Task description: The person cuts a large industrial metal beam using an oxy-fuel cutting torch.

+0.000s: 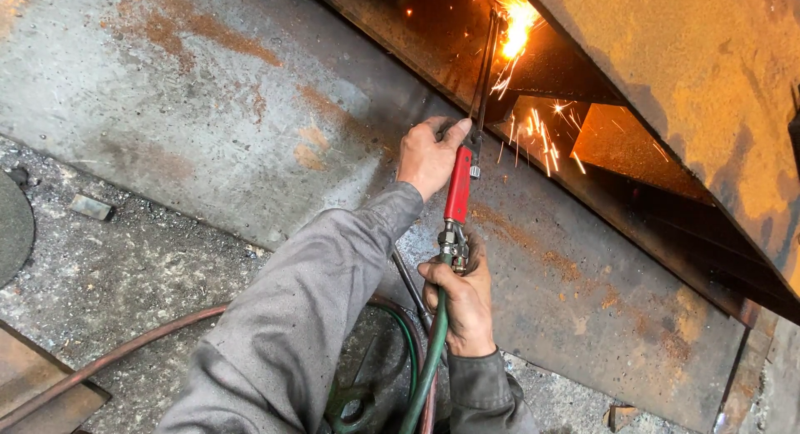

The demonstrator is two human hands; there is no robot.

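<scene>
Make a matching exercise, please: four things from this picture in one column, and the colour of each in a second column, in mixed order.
Things:
1. torch handle
2. hose in the right hand
3. sleeve of the left hand
4. sparks at the torch tip

Colours:
A. grey
B. bright orange
C. red
D. green

Pairs: 1-C, 2-D, 3-A, 4-B

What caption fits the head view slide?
Left hand and right hand steady a red-handled cutting torch, sparks spraying off rusty steel.

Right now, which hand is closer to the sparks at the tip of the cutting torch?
Left. The left hand grips the torch at the top of its red handle, just below the sparks. The right hand holds the hose end, farther down.
</scene>
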